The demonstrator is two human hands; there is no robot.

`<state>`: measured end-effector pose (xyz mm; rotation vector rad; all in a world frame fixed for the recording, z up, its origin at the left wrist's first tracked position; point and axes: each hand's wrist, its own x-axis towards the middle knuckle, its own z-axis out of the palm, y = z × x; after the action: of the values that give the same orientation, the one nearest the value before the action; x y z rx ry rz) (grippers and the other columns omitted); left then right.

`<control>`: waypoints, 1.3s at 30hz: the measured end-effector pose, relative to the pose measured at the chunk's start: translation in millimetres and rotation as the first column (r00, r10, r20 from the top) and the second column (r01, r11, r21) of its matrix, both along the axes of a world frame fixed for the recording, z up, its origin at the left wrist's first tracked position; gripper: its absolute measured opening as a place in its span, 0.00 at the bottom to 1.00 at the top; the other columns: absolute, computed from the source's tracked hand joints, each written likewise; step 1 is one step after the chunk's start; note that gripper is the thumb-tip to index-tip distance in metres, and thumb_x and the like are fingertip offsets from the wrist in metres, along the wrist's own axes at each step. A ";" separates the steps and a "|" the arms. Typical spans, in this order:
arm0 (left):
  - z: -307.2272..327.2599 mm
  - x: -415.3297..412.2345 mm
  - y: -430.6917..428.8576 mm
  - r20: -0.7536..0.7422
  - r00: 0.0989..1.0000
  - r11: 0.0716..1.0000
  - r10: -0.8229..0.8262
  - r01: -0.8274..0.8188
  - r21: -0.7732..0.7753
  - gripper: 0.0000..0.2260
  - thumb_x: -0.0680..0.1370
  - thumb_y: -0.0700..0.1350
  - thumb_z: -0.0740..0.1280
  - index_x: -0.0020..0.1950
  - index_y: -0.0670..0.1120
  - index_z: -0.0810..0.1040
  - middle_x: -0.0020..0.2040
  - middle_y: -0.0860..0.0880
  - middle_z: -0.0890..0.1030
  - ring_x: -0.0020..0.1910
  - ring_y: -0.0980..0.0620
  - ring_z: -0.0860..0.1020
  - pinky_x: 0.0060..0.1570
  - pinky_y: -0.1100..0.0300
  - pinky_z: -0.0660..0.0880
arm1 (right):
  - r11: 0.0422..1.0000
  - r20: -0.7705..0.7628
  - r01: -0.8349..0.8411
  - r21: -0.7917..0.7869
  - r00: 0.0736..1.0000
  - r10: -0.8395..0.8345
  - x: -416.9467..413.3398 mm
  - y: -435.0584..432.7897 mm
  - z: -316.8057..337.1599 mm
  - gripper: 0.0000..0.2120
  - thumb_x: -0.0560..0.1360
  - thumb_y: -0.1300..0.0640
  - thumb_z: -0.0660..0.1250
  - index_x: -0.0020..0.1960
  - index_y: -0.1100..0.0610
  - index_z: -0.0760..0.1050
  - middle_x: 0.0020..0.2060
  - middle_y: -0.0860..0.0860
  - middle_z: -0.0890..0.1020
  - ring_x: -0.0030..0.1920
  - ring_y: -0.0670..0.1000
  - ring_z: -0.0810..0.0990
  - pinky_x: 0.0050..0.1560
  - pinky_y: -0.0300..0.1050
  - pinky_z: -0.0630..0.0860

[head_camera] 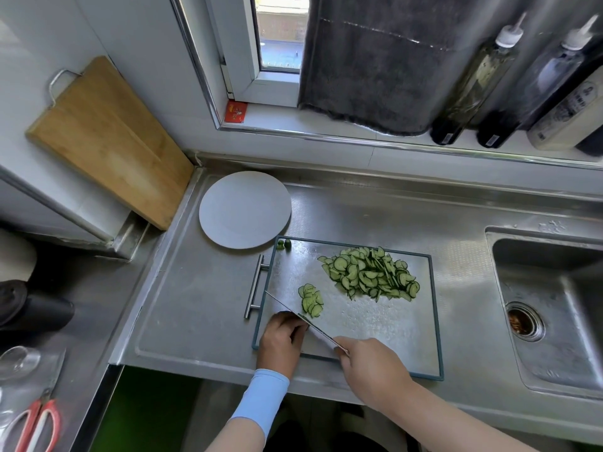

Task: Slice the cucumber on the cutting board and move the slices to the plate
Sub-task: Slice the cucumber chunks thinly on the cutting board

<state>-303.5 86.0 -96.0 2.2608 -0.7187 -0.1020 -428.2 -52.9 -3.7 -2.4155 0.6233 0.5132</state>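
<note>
A steel cutting board [391, 324] with a dark rim lies on the counter. A large heap of cucumber slices [372, 275] covers its far middle, and a small row of fresh slices [310, 300] lies near its left side. My right hand [372, 363] grips the handle of a knife [293, 313], whose blade runs up and left beside the small row. My left hand [283, 334] has its fingers curled at the blade's left side; what it holds is hidden. The white plate [244, 208] sits bare beyond the board's left corner.
Two small cucumber end pieces [284, 244] sit at the board's far left corner. A sink [554, 308] lies to the right, a wooden board [107, 138] leans on the left wall, bottles [509, 83] line the sill, and scissors [36, 425] lie at bottom left.
</note>
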 end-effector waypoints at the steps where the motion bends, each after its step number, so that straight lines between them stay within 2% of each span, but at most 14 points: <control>1: -0.5 -0.1 0.2 0.001 1.000 1.000 0.000 0.000 -0.001 0.08 0.67 0.34 0.77 0.42 0.45 0.84 0.43 0.48 0.81 0.43 0.53 0.77 0.50 0.73 0.67 | 1.000 -0.002 0.000 0.001 1.000 0.000 -1.6 -1.4 0.7 0.11 0.82 0.52 0.54 0.47 0.50 0.73 0.35 0.49 0.79 0.36 0.52 0.75 0.38 0.48 0.73; 4: -2.0 0.0 0.4 0.004 1.000 1.000 0.003 -0.003 -0.015 0.08 0.67 0.34 0.77 0.42 0.45 0.84 0.43 0.48 0.81 0.44 0.55 0.75 0.49 0.72 0.68 | 1.000 -0.016 -0.002 0.001 1.000 0.002 -1.4 -2.6 2.0 0.11 0.83 0.52 0.55 0.46 0.50 0.73 0.35 0.49 0.78 0.35 0.52 0.74 0.37 0.47 0.72; 10: -8.2 -0.8 0.9 0.003 1.000 1.000 0.001 -0.001 -0.019 0.09 0.67 0.34 0.77 0.43 0.44 0.84 0.44 0.48 0.81 0.44 0.52 0.78 0.47 0.69 0.71 | 0.999 -0.076 0.023 0.041 0.997 -0.020 19.8 3.0 -5.4 0.10 0.80 0.56 0.55 0.39 0.50 0.67 0.31 0.47 0.72 0.36 0.54 0.72 0.38 0.48 0.69; 13: -8.8 -1.3 2.8 0.010 1.000 1.000 -0.018 0.018 -0.014 0.10 0.67 0.34 0.77 0.44 0.45 0.85 0.46 0.48 0.81 0.45 0.51 0.78 0.47 0.67 0.73 | 0.998 -0.077 0.022 0.052 0.997 -0.018 33.3 7.2 -7.0 0.09 0.79 0.56 0.56 0.40 0.49 0.67 0.32 0.47 0.71 0.37 0.55 0.72 0.37 0.46 0.68; 21: -3.8 -0.4 3.0 0.006 1.000 1.000 -0.015 0.015 0.005 0.09 0.67 0.35 0.77 0.43 0.45 0.85 0.44 0.48 0.81 0.43 0.51 0.78 0.45 0.68 0.72 | 0.999 -0.046 0.001 0.039 0.999 0.001 34.1 7.6 -5.8 0.07 0.80 0.54 0.56 0.44 0.48 0.69 0.36 0.49 0.75 0.39 0.55 0.73 0.40 0.48 0.72; 27: -1.5 -0.2 3.5 0.007 1.000 1.000 -0.024 0.024 0.013 0.08 0.68 0.35 0.76 0.45 0.45 0.84 0.46 0.47 0.82 0.44 0.52 0.78 0.49 0.71 0.69 | 1.000 -0.005 -0.005 0.002 1.000 0.005 4.4 5.4 0.2 0.09 0.81 0.52 0.55 0.49 0.50 0.74 0.37 0.50 0.79 0.38 0.54 0.76 0.40 0.51 0.74; 35: -2.8 -1.1 2.9 0.007 1.000 1.000 -0.013 0.013 -0.012 0.08 0.68 0.35 0.77 0.43 0.45 0.84 0.45 0.48 0.82 0.43 0.54 0.77 0.51 0.76 0.66 | 0.999 -0.038 0.014 0.030 0.999 -0.013 3.7 2.1 -0.4 0.10 0.82 0.54 0.55 0.47 0.51 0.74 0.35 0.50 0.79 0.36 0.52 0.74 0.36 0.48 0.70; 39: -6.5 -1.4 4.0 -0.003 1.000 1.000 -0.017 0.017 -0.004 0.09 0.68 0.35 0.77 0.44 0.45 0.84 0.45 0.49 0.81 0.44 0.54 0.76 0.48 0.74 0.67 | 0.998 -0.078 0.030 0.046 0.997 -0.026 23.1 5.5 -5.0 0.09 0.80 0.55 0.56 0.43 0.49 0.71 0.35 0.49 0.76 0.38 0.54 0.74 0.39 0.47 0.72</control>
<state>-304.9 89.9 -102.5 2.2508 -0.7364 -0.1127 -405.1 -47.4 -8.7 -2.3480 0.6697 0.6056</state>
